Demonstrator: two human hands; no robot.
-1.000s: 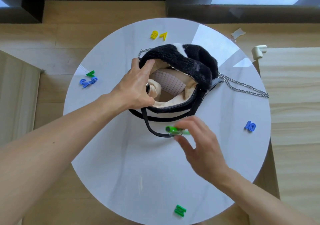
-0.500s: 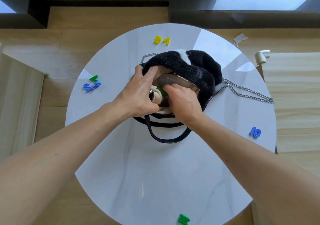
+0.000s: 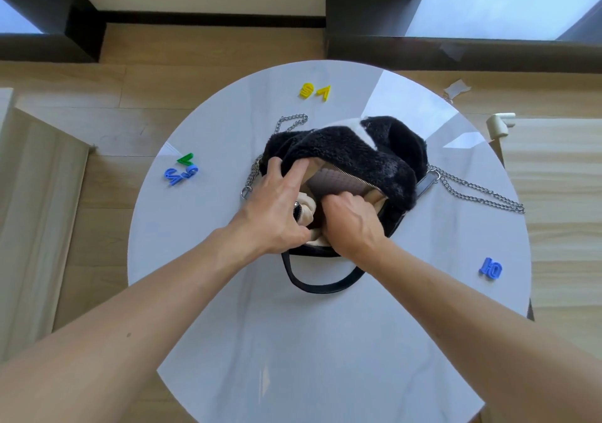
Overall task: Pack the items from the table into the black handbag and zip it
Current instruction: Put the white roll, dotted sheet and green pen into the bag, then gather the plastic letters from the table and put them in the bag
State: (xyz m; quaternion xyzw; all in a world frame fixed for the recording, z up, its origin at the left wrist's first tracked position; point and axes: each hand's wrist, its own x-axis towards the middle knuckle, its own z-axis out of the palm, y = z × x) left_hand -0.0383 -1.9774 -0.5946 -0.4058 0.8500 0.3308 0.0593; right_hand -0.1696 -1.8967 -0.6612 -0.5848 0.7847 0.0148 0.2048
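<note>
- Centrally placed on a round white table (image 3: 325,341): black fuzzy handbag (image 3: 351,152), lying open, mouth turned toward the camera.
- Shaggy black plush outside, with one white patch (image 3: 358,130) at the far top edge.
- Cream lining (image 3: 371,196) showing inside the mouth; a pale grey-pink panel with a dotted grid pattern (image 3: 335,183) against the far inner wall.
- Silver zipper teeth (image 3: 351,176) running along the far lip, unzipped.
- Black strap (image 3: 321,287) looping out from the near side, flat on the table.
- Silver chain (image 3: 479,194) trailing away to the right, reaching near the table edge; more chain links visible at the bag's left side and far-left corner.
- Left hand (image 3: 273,209): gripping the left rim of the bag, fingers hooked over the plush edge, thumb on the near side, holding the mouth apart.
- Right hand (image 3: 350,223): plunged into the opening, fingers curled and hidden inside; cannot tell whether anything is pinched there.
- Hands just beside each other, nearly touching over the near lip.
- Scattered well apart from the bag: yellow pieces (image 3: 315,91) at the far side, a green piece (image 3: 185,159) touching blue pieces (image 3: 180,174) at the left, a blue "10" (image 3: 491,268) at the right.
- Wood floor (image 3: 208,44) around the table.
</note>
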